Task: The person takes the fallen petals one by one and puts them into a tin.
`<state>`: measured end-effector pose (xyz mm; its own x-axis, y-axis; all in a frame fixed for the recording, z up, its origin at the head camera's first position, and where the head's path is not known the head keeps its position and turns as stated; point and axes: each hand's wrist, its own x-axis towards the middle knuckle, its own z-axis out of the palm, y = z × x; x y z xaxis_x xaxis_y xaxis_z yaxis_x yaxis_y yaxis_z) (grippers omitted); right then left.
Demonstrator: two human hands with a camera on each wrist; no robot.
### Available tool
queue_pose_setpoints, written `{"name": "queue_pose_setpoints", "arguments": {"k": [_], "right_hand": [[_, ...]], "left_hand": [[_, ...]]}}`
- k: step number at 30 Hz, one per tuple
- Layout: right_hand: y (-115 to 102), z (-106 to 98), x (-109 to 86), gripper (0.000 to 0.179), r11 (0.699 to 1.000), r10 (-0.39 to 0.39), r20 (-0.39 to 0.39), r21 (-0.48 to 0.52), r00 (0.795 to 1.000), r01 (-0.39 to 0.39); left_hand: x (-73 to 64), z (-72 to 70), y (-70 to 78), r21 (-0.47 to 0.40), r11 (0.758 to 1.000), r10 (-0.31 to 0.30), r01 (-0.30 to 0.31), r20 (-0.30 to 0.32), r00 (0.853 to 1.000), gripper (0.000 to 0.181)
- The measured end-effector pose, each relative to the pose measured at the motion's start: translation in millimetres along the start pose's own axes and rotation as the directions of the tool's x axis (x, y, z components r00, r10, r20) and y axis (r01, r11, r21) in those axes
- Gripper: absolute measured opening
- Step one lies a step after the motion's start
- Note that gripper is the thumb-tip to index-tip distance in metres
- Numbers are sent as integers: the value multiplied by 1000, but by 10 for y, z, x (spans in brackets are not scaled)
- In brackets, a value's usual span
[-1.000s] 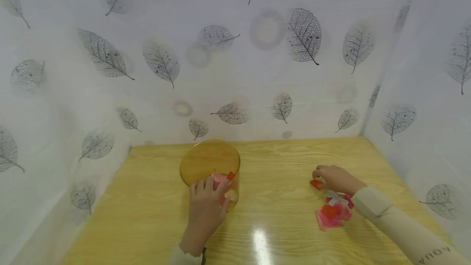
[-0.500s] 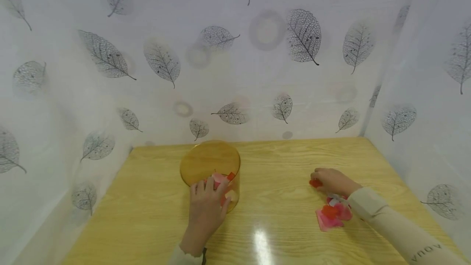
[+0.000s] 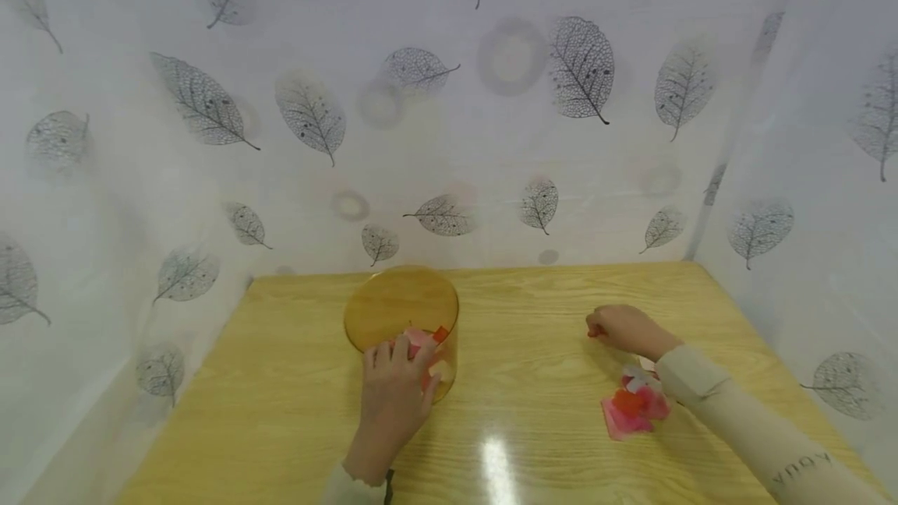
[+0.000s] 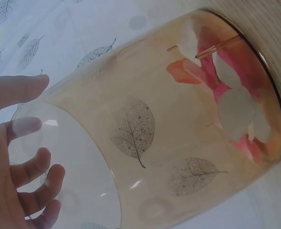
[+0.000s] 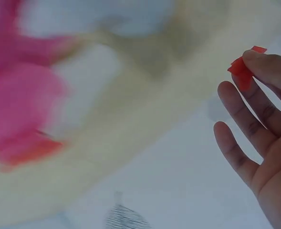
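Observation:
A clear amber glass jar [image 3: 396, 298] stands on the wooden table at the left, with pink, red and white petals [image 4: 235, 105] gathered in its bottom. My left hand [image 3: 394, 392] grips the jar at its near side by the rim, fingers curled at the mouth. To the right, my right hand [image 3: 631, 330] pinches a small red petal [image 5: 245, 69] between thumb and fingertips. That hand is just above the table, beyond a small pile of pink, red and white petals [image 3: 637, 405]. The right sleeve partly covers this pile.
The wooden table [image 3: 519, 357] has a bright light reflection near its front. White curtains [image 3: 491, 154] printed with grey leaves hang behind and at both sides of the table.
My right hand has picked the red petal off the table beside the pile and lifted it slightly up and away. My left hand stays at the jar.

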<state>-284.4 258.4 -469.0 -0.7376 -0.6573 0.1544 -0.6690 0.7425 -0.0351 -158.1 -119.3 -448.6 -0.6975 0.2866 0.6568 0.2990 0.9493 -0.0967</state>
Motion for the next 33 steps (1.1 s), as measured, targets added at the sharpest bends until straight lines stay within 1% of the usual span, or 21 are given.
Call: {"name": "queue_pose_setpoints", "arguments": {"k": [3, 5, 8, 10, 13, 15, 17, 18, 20, 24, 28, 33], "right_hand": [[-85, -240, 229, 16, 999, -52, -79, -11, 996, 51], [-225, -429, 425, 14, 996, -87, -128, -26, 988, 84], [-512, -694, 724, 11, 987, -161, -200, -41, 966, 156], [-719, -827, 912, 10, 977, -215, -239, -64, 947, 205], [-1012, -940, 1167, 9, 957, -290, -291, -71, 912, 281], [-1188, -983, 1302, 8, 946, -323, -303, -71, 897, 317], [-1343, -1004, 1414, 7, 937, -346, -300, -69, 889, 341], [-1413, -1011, 1461, 6, 933, -357, -292, -70, 887, 353], [-1529, -1019, 1528, 5, 928, -372, -265, -72, 890, 366], [-1688, -1007, 1608, 5, 924, -383, -187, -71, 905, 376], [-1744, -983, 1635, 8, 924, -383, -145, -69, 912, 376], [-1716, -975, 1615, 10, 930, -366, -124, -64, 922, 361]], "left_hand": [[11, -5, 5, -12, 1000, -3, 3, -1, 1000, 51], [9, -11, -3, -10, 1000, -6, 6, 0, 1000, 52], [4, -17, -8, -1, 1000, -5, 5, 1, 1000, 50], [3, -21, -8, 3, 1000, -4, 4, 3, 1000, 49], [-3, -13, -9, 8, 1000, -4, 4, 9, 1000, 47], [-4, -8, -8, 13, 1000, -5, 4, 12, 1000, 47], [-7, 0, -6, 23, 1000, -4, 3, 16, 1000, 48], [-8, 2, -5, 28, 1000, -4, 3, 18, 1000, 48], [-3, 1, 6, 32, 999, -4, 4, 21, 1000, 50], [-1, -6, 18, 29, 1000, -11, 10, 26, 1000, 50], [0, -10, 21, 24, 1000, -15, 14, 25, 1000, 50], [-1, -5, 17, 2, 1000, -11, 11, 3, 1000, 50]]}}
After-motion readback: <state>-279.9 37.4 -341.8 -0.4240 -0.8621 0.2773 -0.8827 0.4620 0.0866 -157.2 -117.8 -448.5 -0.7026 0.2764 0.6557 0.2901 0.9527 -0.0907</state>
